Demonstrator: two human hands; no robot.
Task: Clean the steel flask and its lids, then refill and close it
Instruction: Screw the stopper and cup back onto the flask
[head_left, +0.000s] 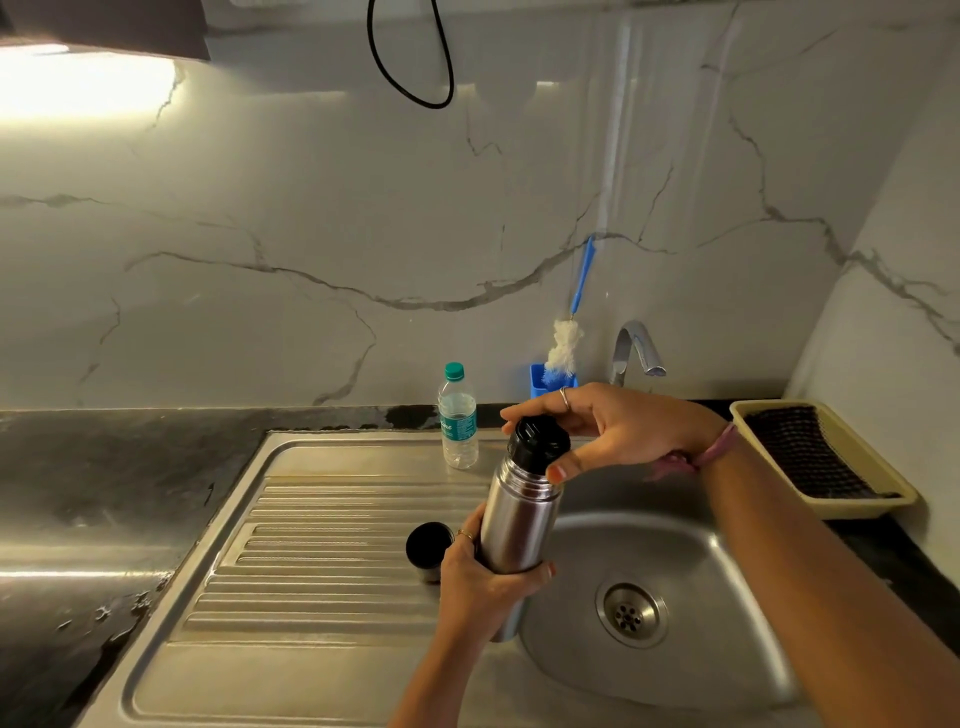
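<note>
A steel flask (517, 525) stands tilted slightly over the edge between the drainboard and the sink bowl. My left hand (480, 577) grips its body from the left. A black inner lid (537, 441) sits on the flask's mouth, and my right hand (618, 426) holds this lid between fingers and thumb. The flask's outer cup lid (428, 548), dark inside with a steel wall, stands mouth-up on the drainboard just left of my left hand.
A clear water bottle (458, 418) with a green cap stands at the back of the steel drainboard (311, 545). A bottle brush (566, 343) leans in a blue holder beside the tap (636, 351). Sink bowl (727, 597) lies right; a beige tray (831, 457) sits far right.
</note>
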